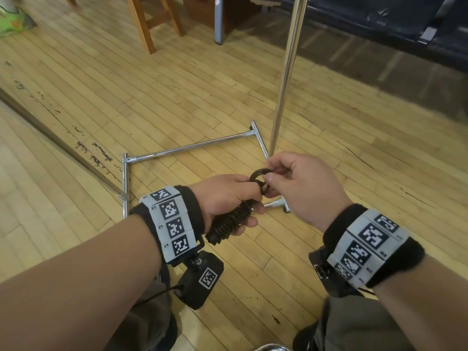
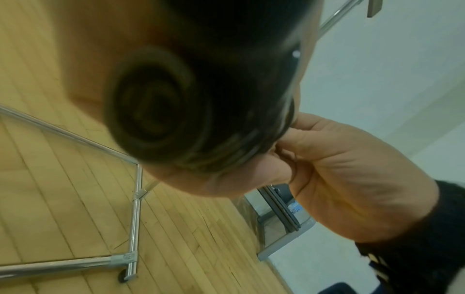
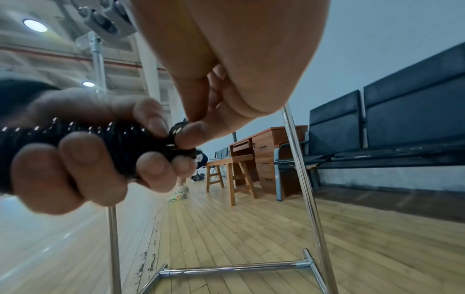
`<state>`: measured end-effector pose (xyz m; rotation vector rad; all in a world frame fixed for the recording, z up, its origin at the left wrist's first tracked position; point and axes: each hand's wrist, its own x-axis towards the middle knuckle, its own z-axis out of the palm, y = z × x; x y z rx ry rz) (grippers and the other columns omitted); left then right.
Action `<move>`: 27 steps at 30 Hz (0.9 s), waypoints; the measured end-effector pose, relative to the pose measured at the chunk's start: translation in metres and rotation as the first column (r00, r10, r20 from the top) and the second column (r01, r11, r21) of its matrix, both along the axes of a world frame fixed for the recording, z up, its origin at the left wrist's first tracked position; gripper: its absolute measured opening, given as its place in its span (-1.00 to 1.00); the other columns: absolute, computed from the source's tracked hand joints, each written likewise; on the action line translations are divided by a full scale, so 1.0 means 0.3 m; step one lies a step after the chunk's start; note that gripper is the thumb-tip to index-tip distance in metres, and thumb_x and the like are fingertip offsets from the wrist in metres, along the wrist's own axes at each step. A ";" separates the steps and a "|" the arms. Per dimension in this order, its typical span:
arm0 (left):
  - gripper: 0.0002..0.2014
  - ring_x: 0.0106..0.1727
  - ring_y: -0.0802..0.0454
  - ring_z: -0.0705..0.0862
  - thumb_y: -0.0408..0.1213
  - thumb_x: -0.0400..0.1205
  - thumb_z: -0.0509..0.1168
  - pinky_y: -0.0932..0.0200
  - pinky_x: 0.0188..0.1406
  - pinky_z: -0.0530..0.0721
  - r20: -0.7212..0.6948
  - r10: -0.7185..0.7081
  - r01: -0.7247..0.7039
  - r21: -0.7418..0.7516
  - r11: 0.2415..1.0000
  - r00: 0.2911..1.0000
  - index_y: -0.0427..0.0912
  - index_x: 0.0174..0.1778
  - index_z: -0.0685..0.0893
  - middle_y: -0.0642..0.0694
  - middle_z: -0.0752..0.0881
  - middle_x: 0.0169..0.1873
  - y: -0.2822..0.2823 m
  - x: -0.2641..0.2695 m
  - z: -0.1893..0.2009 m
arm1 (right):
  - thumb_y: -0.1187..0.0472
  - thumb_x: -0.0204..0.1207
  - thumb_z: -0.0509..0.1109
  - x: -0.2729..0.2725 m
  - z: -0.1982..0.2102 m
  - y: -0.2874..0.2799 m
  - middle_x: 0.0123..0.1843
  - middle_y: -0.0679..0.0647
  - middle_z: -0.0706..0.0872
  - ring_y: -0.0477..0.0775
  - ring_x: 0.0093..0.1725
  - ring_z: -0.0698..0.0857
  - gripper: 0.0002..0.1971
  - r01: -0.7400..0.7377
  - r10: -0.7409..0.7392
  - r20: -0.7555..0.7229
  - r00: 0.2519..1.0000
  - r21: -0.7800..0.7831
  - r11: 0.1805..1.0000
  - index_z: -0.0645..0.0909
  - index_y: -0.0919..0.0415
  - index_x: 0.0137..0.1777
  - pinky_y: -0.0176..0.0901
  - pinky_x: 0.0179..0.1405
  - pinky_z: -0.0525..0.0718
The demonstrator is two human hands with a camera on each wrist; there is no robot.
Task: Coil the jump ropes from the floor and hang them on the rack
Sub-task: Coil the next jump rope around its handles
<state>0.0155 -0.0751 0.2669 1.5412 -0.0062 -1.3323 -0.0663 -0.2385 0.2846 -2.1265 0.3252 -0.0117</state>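
Head view: the left hand (image 1: 225, 198) wraps the coiled jump rope (image 1: 231, 220) above the floor, inside the rack (image 1: 279, 79) base; the right hand (image 1: 302, 184) pinches its end loop.

Left wrist: the coil's end is blurred, fingers hidden.

Right wrist: 4 left fingers (image 3: 68, 173) curl round the coil; rope's far end cut off.

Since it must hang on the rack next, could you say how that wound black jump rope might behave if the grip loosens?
Probably springy: the jump rope sits in tight turns the left hand clamps. The loop the right hand pinches looks floppy.
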 end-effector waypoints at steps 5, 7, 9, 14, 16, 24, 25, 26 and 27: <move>-0.66 -0.36 -0.08 0.77 -0.32 0.72 0.44 0.01 -0.40 0.80 -0.016 0.036 -0.037 -0.084 0.996 0.999 -0.26 0.41 0.64 -0.20 0.76 -0.11 -0.021 -0.012 0.017 | 0.26 0.66 0.42 -0.012 0.012 0.016 -0.18 -0.23 0.78 -0.38 -0.16 0.77 -0.81 0.079 -0.076 0.079 0.994 -0.034 0.996 0.74 -0.09 0.03 -0.58 -0.25 0.65; -0.66 -0.36 -0.09 0.77 -0.30 0.73 0.43 -0.09 -0.32 0.85 -0.009 0.041 -0.042 -0.108 0.993 0.999 -0.29 0.40 0.63 -0.21 0.75 -0.11 -0.039 -0.021 0.025 | 0.24 0.65 0.43 -0.016 0.028 0.009 -0.18 -0.24 0.78 -0.38 -0.13 0.75 -0.81 0.082 -0.077 0.076 0.994 -0.059 0.995 0.74 -0.13 0.02 -0.57 -0.22 0.66; -0.71 -0.35 -0.12 0.77 -0.29 0.73 0.43 -0.16 -0.23 0.88 -0.016 0.055 -0.057 -0.125 0.991 0.998 -0.31 0.34 0.66 -0.24 0.75 -0.11 -0.051 -0.028 0.031 | 0.25 0.64 0.45 -0.021 0.045 -0.004 -0.17 -0.22 0.79 -0.33 -0.13 0.76 -0.81 0.064 -0.060 0.067 0.996 -0.054 0.996 0.77 -0.11 0.03 -0.48 -0.15 0.73; -0.74 -0.35 -0.18 0.80 -0.38 0.73 0.41 -0.19 -0.19 0.90 -0.030 0.051 -0.054 -0.134 0.990 0.998 -0.36 0.32 0.67 -0.27 0.80 -0.14 -0.071 -0.036 0.039 | 0.35 0.57 0.49 -0.047 0.079 -0.049 -0.13 -0.16 0.83 -0.25 -0.11 0.79 -0.77 -0.027 0.028 0.028 0.999 -0.036 0.999 0.80 -0.02 0.05 -0.44 -0.11 0.73; -0.78 -0.35 -0.17 0.79 -0.41 0.73 0.38 -0.20 -0.17 0.91 -0.033 0.027 -0.032 -0.149 0.988 0.999 -0.35 0.28 0.68 -0.27 0.80 -0.16 -0.079 -0.047 0.040 | 0.35 0.56 0.50 -0.058 0.080 -0.063 -0.12 -0.15 0.83 -0.24 -0.13 0.78 -0.77 -0.045 0.047 0.024 0.999 -0.058 0.997 0.79 -0.03 0.04 -0.46 -0.12 0.72; -0.79 -0.37 -0.14 0.77 -0.44 0.71 0.35 0.03 -0.42 0.82 -0.016 0.005 -0.007 -0.133 0.991 1.000 -0.34 0.26 0.66 -0.29 0.81 -0.14 -0.111 -0.051 0.052 | 0.26 0.56 0.52 -0.062 0.083 -0.085 -0.09 -0.19 0.73 -0.25 -0.09 0.69 -0.81 -0.100 0.119 0.051 0.992 -0.285 0.953 0.72 -0.10 -0.02 -0.47 -0.11 0.61; -0.79 -0.38 -0.13 0.76 -0.43 0.72 0.34 0.06 -0.45 0.78 -0.021 -0.001 -0.002 -0.131 0.991 1.000 -0.34 0.26 0.65 -0.29 0.80 -0.13 -0.112 -0.051 0.054 | 0.27 0.56 0.52 -0.063 0.084 -0.086 -0.08 -0.18 0.72 -0.23 -0.08 0.68 -0.82 -0.108 0.131 0.056 0.990 -0.302 0.947 0.72 -0.09 -0.02 -0.44 -0.09 0.62; -0.79 -0.38 -0.12 0.74 -0.43 0.71 0.33 0.09 -0.48 0.75 -0.026 -0.003 -0.001 -0.130 0.992 1.000 -0.34 0.26 0.65 -0.29 0.80 -0.13 -0.112 -0.052 0.056 | 0.28 0.57 0.51 -0.064 0.085 -0.084 -0.07 -0.17 0.71 -0.22 -0.07 0.68 -0.82 -0.117 0.143 0.056 0.988 -0.323 0.939 0.73 -0.06 -0.02 -0.38 -0.07 0.64; -0.76 -0.39 -0.11 0.73 -0.41 0.69 0.34 0.10 -0.49 0.73 -0.034 0.000 -0.004 -0.131 0.991 0.999 -0.34 0.27 0.65 -0.28 0.79 -0.14 -0.112 -0.053 0.058 | 0.29 0.57 0.49 -0.065 0.087 -0.082 -0.07 -0.17 0.70 -0.22 -0.07 0.68 -0.83 -0.125 0.153 0.055 0.987 -0.347 0.930 0.72 -0.04 -0.02 -0.35 -0.07 0.65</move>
